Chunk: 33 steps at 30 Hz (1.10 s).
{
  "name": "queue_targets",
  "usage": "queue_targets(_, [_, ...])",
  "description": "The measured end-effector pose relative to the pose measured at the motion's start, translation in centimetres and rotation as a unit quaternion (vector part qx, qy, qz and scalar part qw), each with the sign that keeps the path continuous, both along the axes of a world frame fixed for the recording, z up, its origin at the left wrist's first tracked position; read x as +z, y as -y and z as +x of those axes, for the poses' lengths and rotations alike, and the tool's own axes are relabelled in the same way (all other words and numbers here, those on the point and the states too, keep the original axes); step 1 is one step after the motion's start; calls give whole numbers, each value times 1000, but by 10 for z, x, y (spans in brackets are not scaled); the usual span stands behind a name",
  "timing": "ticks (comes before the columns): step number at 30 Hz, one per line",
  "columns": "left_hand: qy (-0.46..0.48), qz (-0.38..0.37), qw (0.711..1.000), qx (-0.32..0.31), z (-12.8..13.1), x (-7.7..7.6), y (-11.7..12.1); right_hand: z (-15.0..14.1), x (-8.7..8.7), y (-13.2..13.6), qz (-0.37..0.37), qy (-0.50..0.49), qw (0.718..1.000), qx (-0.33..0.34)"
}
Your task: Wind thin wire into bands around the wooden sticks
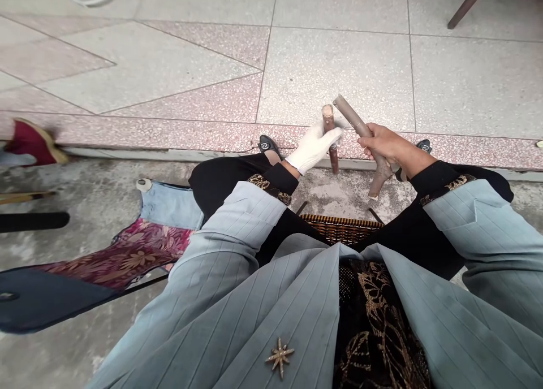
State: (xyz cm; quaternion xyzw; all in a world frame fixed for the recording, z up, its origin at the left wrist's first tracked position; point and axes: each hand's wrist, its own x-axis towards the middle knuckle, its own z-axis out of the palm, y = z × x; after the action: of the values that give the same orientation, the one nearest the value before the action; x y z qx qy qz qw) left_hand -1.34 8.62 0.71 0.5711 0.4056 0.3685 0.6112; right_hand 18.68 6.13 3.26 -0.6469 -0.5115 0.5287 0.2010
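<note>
My left hand point(314, 146), in a white glove, is closed around a short reddish-brown stick point(333, 156) with a pale cut top end. The stick stands nearly upright in my grip. Bare, my right hand point(380, 143) grips a longer grey-brown stick point(352, 116) that slants from upper left to lower right. Its lower end point(379, 182) is thicker and looks forked or knobbly. The upper ends of the two sticks come close to each other. Both are held over the edge of the tiled step, between my knees.
Below my hands is a woven seat edge point(345, 228). A tiled step point(331, 67) lies ahead, above rough concrete point(102, 177). To the left are a fabric chair point(139, 247) and a red shoe point(31, 143). A metal leg point(469, 3) stands at upper right.
</note>
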Motion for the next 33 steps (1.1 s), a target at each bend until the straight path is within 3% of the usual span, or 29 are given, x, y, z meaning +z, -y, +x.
queue_targets(3, [23,-31,999,-20,5,-16,7,-5,8,2,-13,-60,998,-22])
queue_targets(7, [21,-60,996,-64,10,-28,20,-6,6,2,16,-55,997,-57])
queue_targets(12, [-83,-46,987,-129,7,-30,33,-6,-2,2,64,4,997,-38])
queue_targets(16, [-209,-7,972,-105,2,-35,34,-7,-3,2,78,69,995,10])
queue_targets(18, [-223,17,970,-95,1,-38,33,-6,-2,2,92,100,991,20])
queue_targets(25, [-116,139,972,-152,-1,-38,28,-13,10,5,73,31,995,55])
queue_targets(29, [-22,63,970,-233,3,-24,35,-17,25,7,71,-19,996,47])
queue_targets(33, [96,-43,972,-210,6,-10,43,-13,40,5,83,-44,995,19])
